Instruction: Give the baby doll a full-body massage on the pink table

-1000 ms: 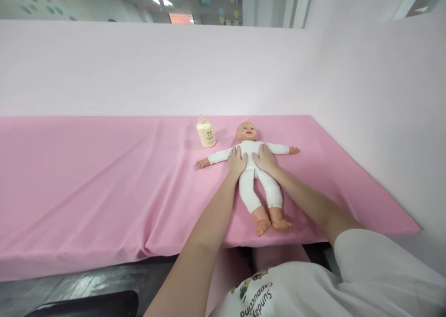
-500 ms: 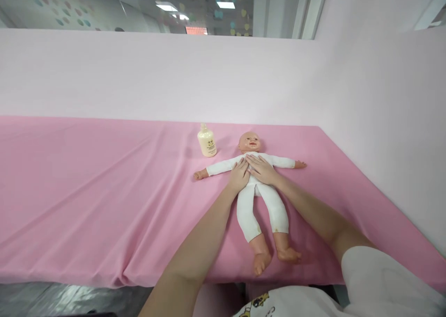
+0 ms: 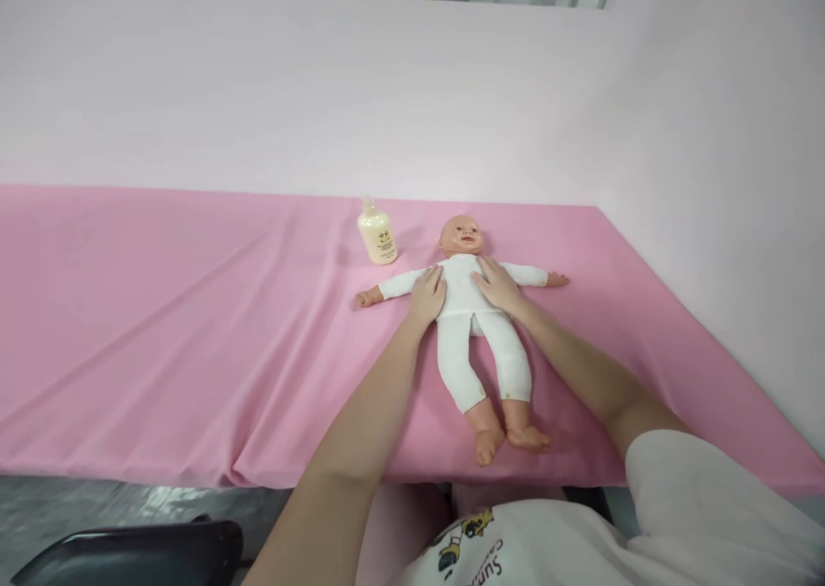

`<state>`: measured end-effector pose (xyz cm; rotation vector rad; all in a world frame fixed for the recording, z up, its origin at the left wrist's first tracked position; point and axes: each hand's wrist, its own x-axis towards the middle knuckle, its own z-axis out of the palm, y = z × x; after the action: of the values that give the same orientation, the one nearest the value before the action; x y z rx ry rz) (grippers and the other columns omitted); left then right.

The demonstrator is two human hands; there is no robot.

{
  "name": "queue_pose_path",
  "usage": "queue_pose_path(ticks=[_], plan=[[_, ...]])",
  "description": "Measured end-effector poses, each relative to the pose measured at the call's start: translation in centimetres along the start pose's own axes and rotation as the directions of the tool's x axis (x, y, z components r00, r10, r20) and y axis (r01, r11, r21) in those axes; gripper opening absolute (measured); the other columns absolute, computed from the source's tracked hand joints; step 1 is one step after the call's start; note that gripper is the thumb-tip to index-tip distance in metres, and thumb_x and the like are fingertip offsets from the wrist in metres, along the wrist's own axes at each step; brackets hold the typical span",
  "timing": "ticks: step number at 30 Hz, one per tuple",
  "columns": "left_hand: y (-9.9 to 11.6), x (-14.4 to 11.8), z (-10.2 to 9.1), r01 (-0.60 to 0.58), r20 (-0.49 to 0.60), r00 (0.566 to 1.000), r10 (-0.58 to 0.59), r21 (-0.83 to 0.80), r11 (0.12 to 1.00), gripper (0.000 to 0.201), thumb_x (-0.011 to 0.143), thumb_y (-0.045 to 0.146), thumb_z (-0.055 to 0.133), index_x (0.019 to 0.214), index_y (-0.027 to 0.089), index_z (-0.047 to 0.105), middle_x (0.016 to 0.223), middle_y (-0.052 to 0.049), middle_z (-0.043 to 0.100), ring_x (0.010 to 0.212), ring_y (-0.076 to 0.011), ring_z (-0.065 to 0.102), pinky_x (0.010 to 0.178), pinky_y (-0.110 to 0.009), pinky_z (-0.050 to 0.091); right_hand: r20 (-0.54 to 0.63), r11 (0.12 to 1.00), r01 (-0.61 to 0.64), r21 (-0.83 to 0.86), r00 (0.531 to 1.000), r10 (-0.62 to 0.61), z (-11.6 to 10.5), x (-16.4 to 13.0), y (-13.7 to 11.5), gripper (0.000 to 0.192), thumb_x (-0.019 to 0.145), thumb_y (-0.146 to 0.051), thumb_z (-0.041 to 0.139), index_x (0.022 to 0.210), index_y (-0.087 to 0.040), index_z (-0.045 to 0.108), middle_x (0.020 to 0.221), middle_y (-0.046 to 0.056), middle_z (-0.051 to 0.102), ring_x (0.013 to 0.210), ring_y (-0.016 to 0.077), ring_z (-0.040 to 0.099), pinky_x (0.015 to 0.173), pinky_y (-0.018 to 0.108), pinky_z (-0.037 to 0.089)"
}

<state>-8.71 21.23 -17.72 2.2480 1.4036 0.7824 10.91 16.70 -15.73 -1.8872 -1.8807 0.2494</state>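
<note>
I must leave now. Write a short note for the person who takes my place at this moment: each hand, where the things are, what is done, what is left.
Left hand: open, flat on the doll's chest, on its left-hand side in the picture.
Right hand: open, flat on the other side of the chest.
Doll: on its back on the pink cloth, arms spread, feet toward the near edge.
Lotion bottle: upright beside the doll's head, untouched; whether its cap is on I cannot tell.
Done: both hands placed on the chest.
Left: probably the rubbing of arms and legs; no hand is on them.
</note>
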Motion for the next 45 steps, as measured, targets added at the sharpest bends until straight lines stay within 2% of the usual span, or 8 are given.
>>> queue_pose_path(ticks=[13,17,23,26,31,40,42,45], plan=[[-1.0,-0.9,-3.4,0.25,-0.188,0.962,-0.197,0.326,0.912,0.051,0.098,0.021,0.034,0.139,0.012,0.063,0.145,-0.017,0.062,0.143,-0.0338,0.049,0.128,-0.054,0.026,-0.112,0.911,-0.24,-0.336,0.97,0.215,-2.8,0.1,6.3,0.048,0.106,-0.036,0.035,0.123,-0.004,0.066,0.126,0.025,0.068,0.124,0.0355,0.058,0.112,0.048,0.033],[-1.0,-0.8,-2.9,0.244,-0.214,0.96,-0.178,0.334,0.911,0.051,0.097,0.025,0.038,0.139,0.008,0.061,0.144,-0.021,0.062,0.141,-0.0377,0.049,0.128,-0.06,0.02,-0.088,0.95,-0.187,-0.25,0.982,0.17,-2.3,0.4,5.0,0.054,0.106,-0.035,0.033,0.147,-0.004,0.05,0.146,0.025,0.058,0.137,0.0378,0.051,0.119,0.055,0.029],[-1.2,-0.7,-2.3,0.228,-0.225,0.961,-0.158,0.333,0.915,0.047,0.095,0.027,0.042,0.134,0.01,0.063,0.14,-0.021,0.064,0.139,-0.039,0.05,0.127,-0.063,0.02,0.167,0.985,0.158,-0.068,0.975,-0.145,-1.7,-0.8,-0.9,0.062,0.106,-0.047,0.039,0.161,-0.02,0.037,0.171,0.013,0.027,0.159,0.0379,0.023,0.126,0.058,0.026],[-1.6,-0.6,-2.2,0.219,-0.228,0.963,-0.147,0.335,0.916,0.047,0.095,0.027,0.042,0.133,0.01,0.063,0.14,-0.021,0.064,0.138,-0.0386,0.051,0.127,-0.063,0.02,0.283,0.931,0.351,-0.097,0.907,-0.312,-1.7,-2.8,-4.0,0.058,0.107,-0.047,0.039,0.16,-0.025,0.039,0.172,0.01,0.025,0.16,0.0393,0.015,0.125,0.069,0.016],[-1.6,-0.6,-2.2,0.222,-0.226,0.962,-0.15,0.334,0.916,0.046,0.094,0.027,0.043,0.133,0.011,0.063,0.138,-0.02,0.065,0.137,-0.0376,0.052,0.127,-0.061,0.02,0.44,0.776,0.631,-0.015,0.701,-0.562,-1.8,-6.2,-7.7,0.051,0.108,-0.045,0.042,0.154,-0.025,0.05,0.163,0.011,0.043,0.158,0.0346,0.028,0.127,0.066,0.013],[-0.7,-0.8,-2.7,0.228,-0.197,0.966,-0.166,0.351,0.908,0.05,0.095,0.025,0.04,0.136,0.008,0.061,0.141,-0.022,0.062,0.139,-0.0381,0.05,0.128,-0.061,0.019,0.494,0.568,0.794,0.218,0.413,-0.766,-2.1,-9.9,-10.6,0.052,0.095,-0.047,0.07,0.142,-0.027,0.063,0.153,0.011,0.057,0.146,0.0281,0.049,0.128,0.048,0.024],[-0.7,-0.8,-2.7,0.241,-0.195,0.964,-0.179,0.361,0.901,0.05,0.095,0.026,0.04,0.136,0.007,0.061,0.141,-0.022,0.062,0.139,-0.0383,0.05,0.128,-0.061,0.018,0.505,0.604,0.766,0.221,0.44,-0.742,-2.0,-8.7,-10.0,0.049,0.098,-0.044,0.065,0.143,-0.024,0.063,0.155,0.012,0.055,0.149,0.0265,0.046,0.13,0.047,0.022],[-0.7,-0.8,-2.7,0.252,-0.191,0.963,-0.192,0.368,0.895,0.05,0.095,0.027,0.04,0.136,0.006,0.061,0.143,-0.023,0.06,0.14,-0.0388,0.049,0.128,-0.061,0.018,0.459,0.723,0.672,0.159,0.598,-0.657,-2.2,-5.4,-7.5,0.049,0.102,-0.042,0.058,0.145,-0.019,0.061,0.16,0.014,0.047,0.153,0.0278,0.04,0.13,0.051,0.019]])
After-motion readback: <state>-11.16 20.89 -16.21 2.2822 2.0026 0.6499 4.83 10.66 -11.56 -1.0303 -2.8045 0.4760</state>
